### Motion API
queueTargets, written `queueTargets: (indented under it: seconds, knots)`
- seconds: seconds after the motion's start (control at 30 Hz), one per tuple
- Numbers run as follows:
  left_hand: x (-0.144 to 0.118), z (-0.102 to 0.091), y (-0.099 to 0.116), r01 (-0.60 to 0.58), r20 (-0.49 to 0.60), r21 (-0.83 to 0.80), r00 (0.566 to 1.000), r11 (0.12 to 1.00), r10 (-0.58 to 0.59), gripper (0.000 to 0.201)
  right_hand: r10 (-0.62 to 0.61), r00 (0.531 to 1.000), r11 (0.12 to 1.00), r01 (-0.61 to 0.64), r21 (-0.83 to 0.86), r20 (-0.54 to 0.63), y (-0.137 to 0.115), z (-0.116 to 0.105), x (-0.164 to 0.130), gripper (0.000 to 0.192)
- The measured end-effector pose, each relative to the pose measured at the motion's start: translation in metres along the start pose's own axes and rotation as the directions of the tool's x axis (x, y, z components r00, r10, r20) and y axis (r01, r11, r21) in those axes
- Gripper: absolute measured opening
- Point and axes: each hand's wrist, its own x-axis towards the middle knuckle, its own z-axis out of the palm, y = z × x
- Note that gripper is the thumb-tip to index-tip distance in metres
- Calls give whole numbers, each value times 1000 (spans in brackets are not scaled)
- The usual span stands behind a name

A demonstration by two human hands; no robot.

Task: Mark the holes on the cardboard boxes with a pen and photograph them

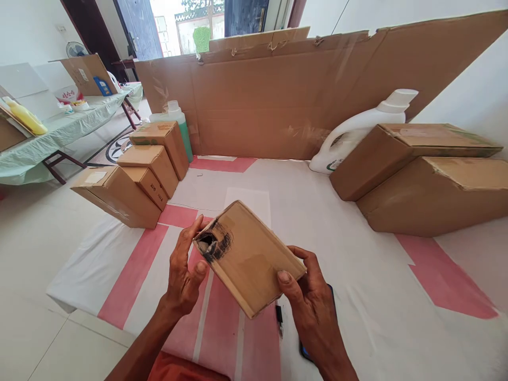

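Two bare hands, left hand [184,275] and right hand [313,307], no gloves, rings or watch in sight. Forearms bare too, no sleeves reaching the wrists. Short, plain fingernails on the thumbs. Below the left forearm, at the bottom edge, a patch of orange-red garment [178,369], smooth cloth without visible print.

The person's left hand [186,275], at seven o'clock, curls with thumb and fingers raised, while the right hand [311,301], at five o'clock, pinches with thumb pressed forward, forearms converging.
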Motion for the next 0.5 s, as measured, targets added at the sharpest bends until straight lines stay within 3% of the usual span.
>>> queueTargets:
  seconds: [0.1, 0.23, 0.37, 0.43, 0.5]
  knots:
    - [10, 5, 1, 75, 22, -116, 997, 990, -73, 71, 97, 995, 994, -97, 56, -6, -15, 5, -12, 59]
    - [24, 5, 18, 83, 11, -163, 997, 983, -82, 66, 224, 972, 956, -232, 176, 65, -32, 14, -39, 60]
    - [28, 0, 27, 159, 141, -238, 982, 958, -128, 56, 263, 940, 955, -286, 80, 217, -29, 13, -59, 58]
    - [25, 0, 28, 173, 187, -256, 974, 951, -127, 53, 192, 972, 981, -189, -33, 133, -27, 5, -57, 54]
    - [20, 3, 30, 144, 197, -238, 976, 961, -97, 54, 38, 998, 991, -45, -126, -56, -30, -1, -47, 52]
